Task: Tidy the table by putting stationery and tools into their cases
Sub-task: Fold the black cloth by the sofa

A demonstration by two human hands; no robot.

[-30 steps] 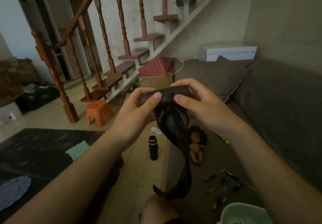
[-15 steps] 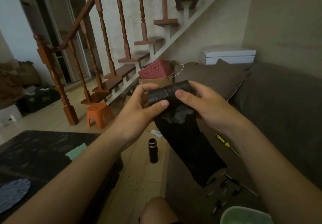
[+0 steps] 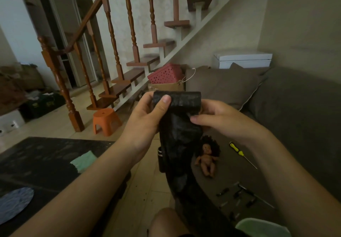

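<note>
On the head camera, the only marks I see are pale ones on a dark crate [image 3: 43,103] at the left, too blurred to read. A red perforated basket [image 3: 166,73] sits tilted on a cardboard box [image 3: 167,87] under the wooden staircase [image 3: 132,78], and a pale green tub [image 3: 262,226] cuts into the bottom edge; I cannot tell what any of them holds. A person's left hand [image 3: 147,115] grips the left end of a black roll [image 3: 180,99], thumb pressed on its front and fingers curled behind. The right hand [image 3: 220,118] holds the right end, its thumb lying across the loose black sheet [image 3: 177,144] that hangs from the roll towards the knee [image 3: 166,222]. On the brown sofa [image 3: 295,118] seat below the right forearm lie a yellow-handled screwdriver [image 3: 237,150] and, nearer the tub, scattered dark bits [image 3: 238,194]. A doll [image 3: 208,158] lies just beside the hanging sheet. A black flask [image 3: 160,160] stands on the floor, partly hidden behind the sheet.
</note>
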